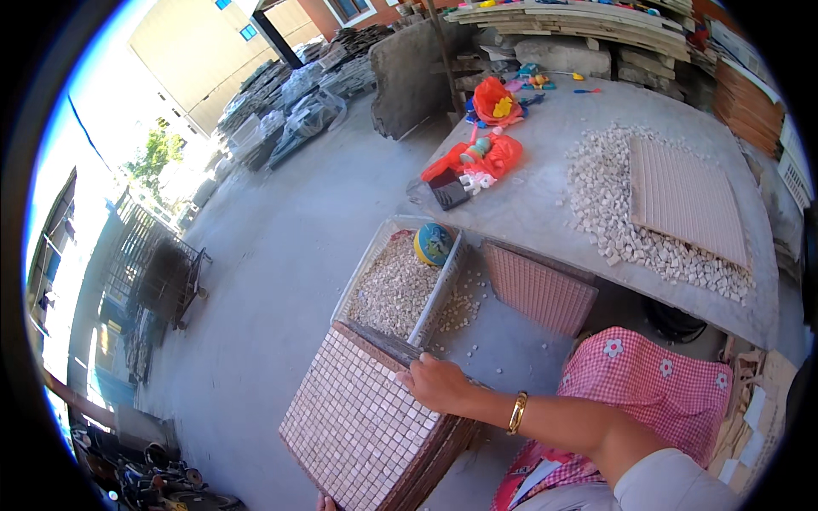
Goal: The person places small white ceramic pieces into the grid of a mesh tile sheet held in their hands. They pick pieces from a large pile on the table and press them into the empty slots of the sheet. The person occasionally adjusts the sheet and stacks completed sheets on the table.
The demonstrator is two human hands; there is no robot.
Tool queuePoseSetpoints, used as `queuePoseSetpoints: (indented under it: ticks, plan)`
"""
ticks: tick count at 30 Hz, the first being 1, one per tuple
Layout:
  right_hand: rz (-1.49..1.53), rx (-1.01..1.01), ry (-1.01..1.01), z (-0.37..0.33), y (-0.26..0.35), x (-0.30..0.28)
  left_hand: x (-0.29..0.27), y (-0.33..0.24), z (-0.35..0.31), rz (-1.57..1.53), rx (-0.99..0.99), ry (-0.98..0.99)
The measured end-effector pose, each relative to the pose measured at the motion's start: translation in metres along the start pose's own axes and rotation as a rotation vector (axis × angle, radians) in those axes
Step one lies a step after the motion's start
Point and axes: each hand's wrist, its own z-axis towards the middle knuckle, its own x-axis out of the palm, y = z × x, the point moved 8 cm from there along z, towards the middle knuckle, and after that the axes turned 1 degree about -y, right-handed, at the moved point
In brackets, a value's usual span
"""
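Observation:
A square sheet of pale pinkish mosaic tiles (358, 417) lies on top of a stack of similar sheets at the lower middle. My right hand (436, 385), with a gold bracelet at the wrist, is closed on the sheet's far corner, beside a dark edge strip (388, 342). Only the fingertips of my left hand (325, 503) show, pressed to the sheet's near edge at the bottom of the picture. Just beyond the stack stands a white plastic basket (458, 277) of small stone chips (396, 285), with a blue and yellow ball (434, 244) on them.
A grey table (528, 183) bears a heap of stone cubes (596, 183), a ribbed square panel (686, 200), red plastic bags (497, 104) and toys. Another mosaic panel (537, 289) leans under its edge. A metal cart (158, 264) stands left; a pink gingham apron (643, 375) covers my lap.

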Motion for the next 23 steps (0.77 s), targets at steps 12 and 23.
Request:
queuePoseSetpoints:
  ticks: [12, 23]
  plan:
    - [0.22, 0.17, 0.192, 0.012, -0.002, -0.02, -0.001, 0.021, 0.002, -0.137, -0.109, -0.009]
    - [0.768, 0.079, -0.14, -0.032, -0.036, -0.12, -0.001, -0.025, -0.013, 0.046, 0.091, -0.026]
